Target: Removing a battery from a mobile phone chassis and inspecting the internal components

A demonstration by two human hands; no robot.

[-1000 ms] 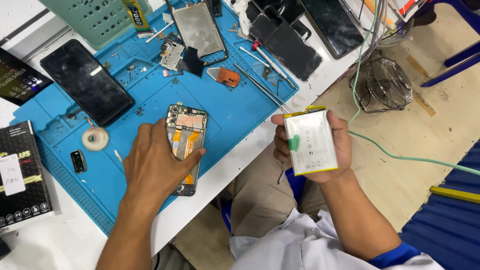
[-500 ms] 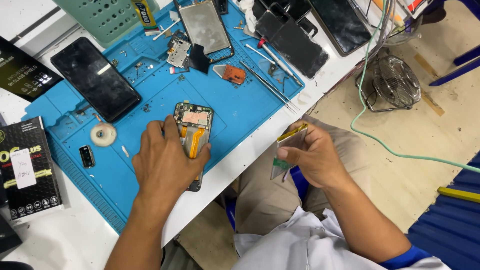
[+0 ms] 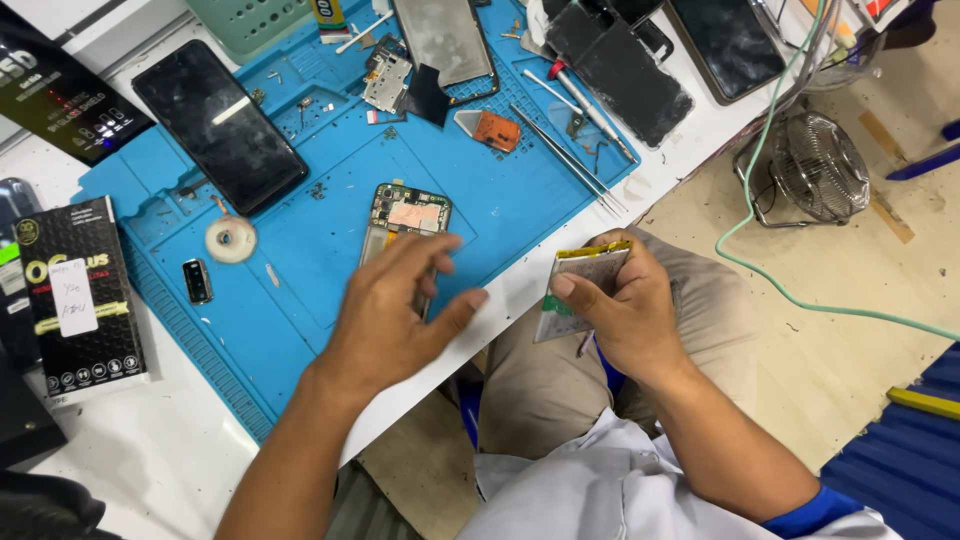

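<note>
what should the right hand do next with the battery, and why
Probably bring the battery over to the opened phone and line it up with the frame. The right hand holds the battery off the table edge, above the lap, while the left hand rests on the phone on the blue mat, steadying it with its insides exposed.

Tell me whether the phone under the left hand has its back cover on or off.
Off: the phone shows bare board and shielding.
</note>
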